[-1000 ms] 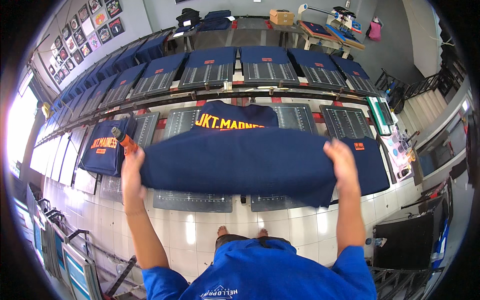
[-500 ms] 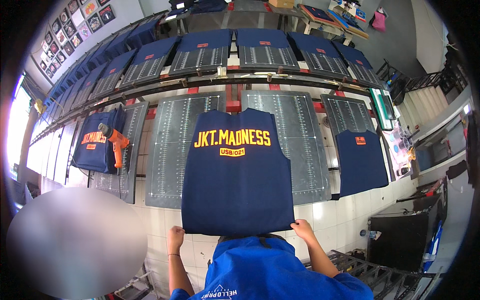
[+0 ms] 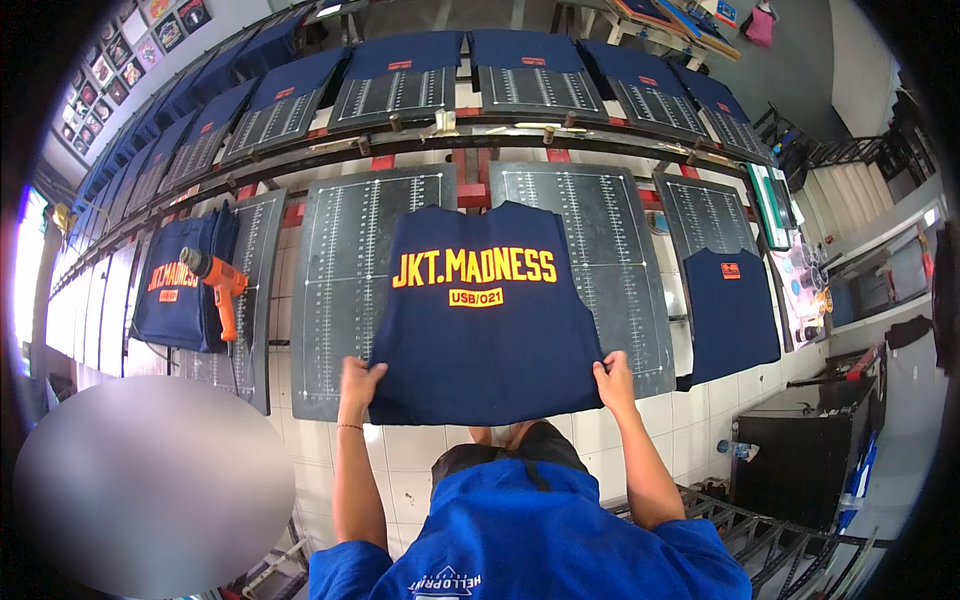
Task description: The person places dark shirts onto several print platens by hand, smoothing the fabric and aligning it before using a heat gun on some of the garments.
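While gripped at its lower corners, navy printed garment point(image 3: 480, 310) hangs spread above two grey ruled platens point(image 3: 365, 290). Left hand point(image 3: 358, 382) and right hand point(image 3: 613, 378) both clenched on hem, long axis running away from body; equally near.

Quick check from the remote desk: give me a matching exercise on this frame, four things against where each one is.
Things:
1. navy shirt with yellow print
2. orange heat gun
3. left hand
4. right hand

Places:
A. lying on the shirt at the far-left board
B. gripping the shirt's lower right corner
C. held up over the two middle boards
D. gripping the shirt's lower left corner

Pairs: 1-C, 2-A, 3-D, 4-B
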A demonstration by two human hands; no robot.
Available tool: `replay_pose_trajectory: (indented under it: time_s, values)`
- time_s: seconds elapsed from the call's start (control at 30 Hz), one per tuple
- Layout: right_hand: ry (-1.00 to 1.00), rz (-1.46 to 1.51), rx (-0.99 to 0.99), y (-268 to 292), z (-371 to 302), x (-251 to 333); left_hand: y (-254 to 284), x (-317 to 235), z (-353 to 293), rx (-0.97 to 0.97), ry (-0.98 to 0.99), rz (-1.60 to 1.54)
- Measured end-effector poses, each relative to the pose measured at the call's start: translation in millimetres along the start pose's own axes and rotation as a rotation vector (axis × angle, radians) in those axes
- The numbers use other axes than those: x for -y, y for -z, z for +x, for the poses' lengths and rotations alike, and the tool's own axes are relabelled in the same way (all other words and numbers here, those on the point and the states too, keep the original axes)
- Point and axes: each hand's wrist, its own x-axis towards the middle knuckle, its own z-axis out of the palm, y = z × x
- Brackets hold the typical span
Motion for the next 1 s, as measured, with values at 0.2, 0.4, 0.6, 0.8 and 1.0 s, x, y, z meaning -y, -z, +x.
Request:
replay_pose_trajectory:
  time_s: [0.2,0.4,0.6,0.8,1.0]
  values:
    - [0.263,-0.162,-0.238,2,83,47,3,-50,86,-0.411,-0.165,0.152]
    - [0.316,-0.198,-0.084,-62,221,144,-72,-145,204,-0.255,-0.286,0.247]
    - [0.235,-0.414,0.005,-84,270,144,-92,-173,226,-0.088,-0.272,0.388]
    - [0.246,-0.066,0.064,-86,278,138,-70,-180,235,0.312,-0.076,-0.067]
    - [0.205,-0.067,0.374,-71,299,140,-38,-155,263,0.039,-0.184,0.231]
